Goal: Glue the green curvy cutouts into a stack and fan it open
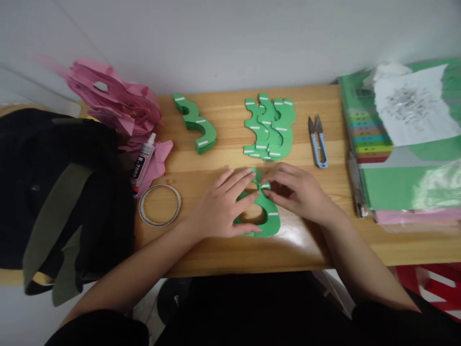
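Observation:
A green paper cutout (272,226) with curved holes and white strips lies on the table in front of me. My left hand (225,206) is spread open across its left side, fingers stretched over the paper. From the right, my right hand (297,190) pinches the cutout's narrow middle, close to one white strip; its fingertips partly cover that spot. Just beyond lie overlapping green cutouts (270,127) with white strips. A thick stack of curved green cutouts (201,126) sits farther left, also bearing white strips.
Blue-handled thread snips (318,144) lie to the right, before green packets (414,187) topped by a torn white paper (414,108). On the left are a tape roll (141,204), a B-7000 glue tube (143,162), crumpled pink paper (118,98) and a dark bag (57,192). A wall borders the back.

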Available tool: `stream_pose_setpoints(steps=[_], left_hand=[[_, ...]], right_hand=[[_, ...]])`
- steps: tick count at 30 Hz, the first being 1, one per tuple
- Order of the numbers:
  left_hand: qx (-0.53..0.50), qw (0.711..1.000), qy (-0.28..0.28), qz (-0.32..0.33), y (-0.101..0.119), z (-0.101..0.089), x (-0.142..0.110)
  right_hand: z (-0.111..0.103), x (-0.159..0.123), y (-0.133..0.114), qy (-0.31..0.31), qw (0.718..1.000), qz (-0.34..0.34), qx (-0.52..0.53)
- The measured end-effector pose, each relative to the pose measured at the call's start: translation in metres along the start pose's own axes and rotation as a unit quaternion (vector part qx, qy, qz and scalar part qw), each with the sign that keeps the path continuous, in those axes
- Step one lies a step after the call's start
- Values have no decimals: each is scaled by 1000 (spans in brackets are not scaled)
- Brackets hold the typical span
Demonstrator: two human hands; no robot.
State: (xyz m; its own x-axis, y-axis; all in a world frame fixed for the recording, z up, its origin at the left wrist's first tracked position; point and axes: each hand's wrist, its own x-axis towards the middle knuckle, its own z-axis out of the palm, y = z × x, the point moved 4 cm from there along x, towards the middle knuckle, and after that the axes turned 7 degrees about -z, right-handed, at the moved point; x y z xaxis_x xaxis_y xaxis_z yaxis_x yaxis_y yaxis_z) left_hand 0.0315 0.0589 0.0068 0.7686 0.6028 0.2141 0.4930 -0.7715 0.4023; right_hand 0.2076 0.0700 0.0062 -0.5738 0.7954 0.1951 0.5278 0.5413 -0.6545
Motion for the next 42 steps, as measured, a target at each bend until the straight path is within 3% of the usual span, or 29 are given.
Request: stream_pose_setpoints(steps=[13, 20, 25, 27, 30, 33, 35, 38, 42], left_hand=[[0, 1000, -5, -10, -1, 0, -1], [-4, 1000, -5, -7, 0, 1, -1], [-2, 1000, -8, -9, 2, 1, -2], [5, 1000, -5, -8, 2, 1, -2], [17, 1000, 6, 1, 3, 1, -3], [17, 999, 25, 25, 6, -2, -4], [12, 998, 31, 55, 10, -4, -5], [-9, 994, 13, 113, 19, -3, -8], [-24, 989, -34, 140, 28, 2, -10]], right_hand=[[3, 1, 0, 37, 998, 22, -51], [-1, 1, 0, 47, 999, -11, 10], [-6, 0, 6, 62, 990, 67, 109], [-11, -4, 11, 81, 969, 132, 194], [-18, -11, 17, 106, 901, 237, 346], [-21, -17, 15, 87, 832, 318, 445], [-21, -20, 8, 53, 817, 342, 460], [-18, -27, -6, 4, 849, 322, 418], [-9, -37, -24, -7, 926, 252, 282]])
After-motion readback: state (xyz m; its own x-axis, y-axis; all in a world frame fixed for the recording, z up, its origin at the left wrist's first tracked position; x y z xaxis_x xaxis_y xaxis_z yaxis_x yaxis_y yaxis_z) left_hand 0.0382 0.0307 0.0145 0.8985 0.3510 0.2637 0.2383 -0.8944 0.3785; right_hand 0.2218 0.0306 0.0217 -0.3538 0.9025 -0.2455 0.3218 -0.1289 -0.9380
